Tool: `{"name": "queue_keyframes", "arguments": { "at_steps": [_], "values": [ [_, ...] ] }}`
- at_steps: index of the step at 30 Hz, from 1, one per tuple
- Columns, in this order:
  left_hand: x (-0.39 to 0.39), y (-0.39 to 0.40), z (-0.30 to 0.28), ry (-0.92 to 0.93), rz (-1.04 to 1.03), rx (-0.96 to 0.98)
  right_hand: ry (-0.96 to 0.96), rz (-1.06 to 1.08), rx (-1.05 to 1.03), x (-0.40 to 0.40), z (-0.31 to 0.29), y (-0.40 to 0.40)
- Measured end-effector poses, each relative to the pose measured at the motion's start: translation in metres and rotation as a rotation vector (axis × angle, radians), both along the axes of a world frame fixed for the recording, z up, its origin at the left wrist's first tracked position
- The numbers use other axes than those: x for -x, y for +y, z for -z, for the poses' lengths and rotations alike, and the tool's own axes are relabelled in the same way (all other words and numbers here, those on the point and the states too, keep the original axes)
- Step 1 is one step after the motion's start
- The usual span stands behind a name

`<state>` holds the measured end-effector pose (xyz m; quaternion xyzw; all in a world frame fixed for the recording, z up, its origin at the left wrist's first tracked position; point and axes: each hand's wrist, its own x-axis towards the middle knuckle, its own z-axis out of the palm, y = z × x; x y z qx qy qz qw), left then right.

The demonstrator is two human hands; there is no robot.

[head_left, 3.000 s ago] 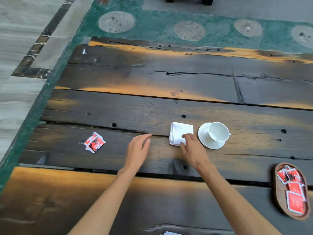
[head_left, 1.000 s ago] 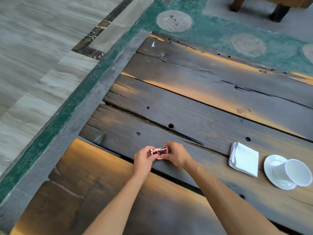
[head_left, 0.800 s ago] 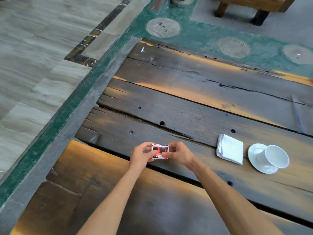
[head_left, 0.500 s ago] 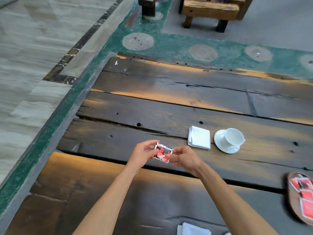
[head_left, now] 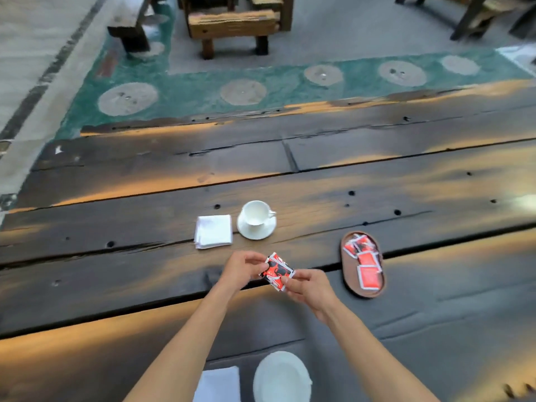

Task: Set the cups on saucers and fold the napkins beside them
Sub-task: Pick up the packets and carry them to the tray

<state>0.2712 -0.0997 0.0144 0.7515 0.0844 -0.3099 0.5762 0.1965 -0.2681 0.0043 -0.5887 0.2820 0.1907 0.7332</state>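
Observation:
A white cup (head_left: 256, 212) stands on a white saucer (head_left: 256, 231) in the middle of the dark plank table, with a folded white napkin (head_left: 214, 231) just left of it. Closer to me, my left hand (head_left: 243, 267) and my right hand (head_left: 308, 288) together pinch a small stack of red-and-white packets (head_left: 276, 271) above the table. At the near edge lie a second white napkin (head_left: 218, 383) and a second white dish or cup (head_left: 282, 376), blurred and partly between my forearms.
A brown oval wooden tray (head_left: 347, 274) holding several red packets sits to the right of my hands. Wooden benches (head_left: 232, 24) stand on the floor beyond the table's far edge. A green floor strip (head_left: 203, 91) runs along that edge.
Both hands reached left, picked the packets off the table and carried them right, toward the tray. The view swung right, bringing the tray and the near napkin and dish into sight.

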Motion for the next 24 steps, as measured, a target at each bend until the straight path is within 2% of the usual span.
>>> {"name": "queue_keyframes", "arguments": {
  "at_steps": [7,12,19,24],
  "values": [
    [0.021,-0.13,0.017,0.044,0.064,-0.026,0.035,0.154,0.01,0.043,0.011,-0.114],
    [0.022,-0.197,0.041,0.067,0.125,-0.104,0.119,0.247,0.148,0.057,0.03,-0.165],
    [0.018,-0.236,0.068,0.13,0.107,-0.236,0.187,0.359,0.314,0.038,0.059,-0.207],
    [0.011,-0.243,0.08,0.124,0.066,-0.334,0.203,0.244,0.459,0.012,0.074,-0.221]
  ]
}}
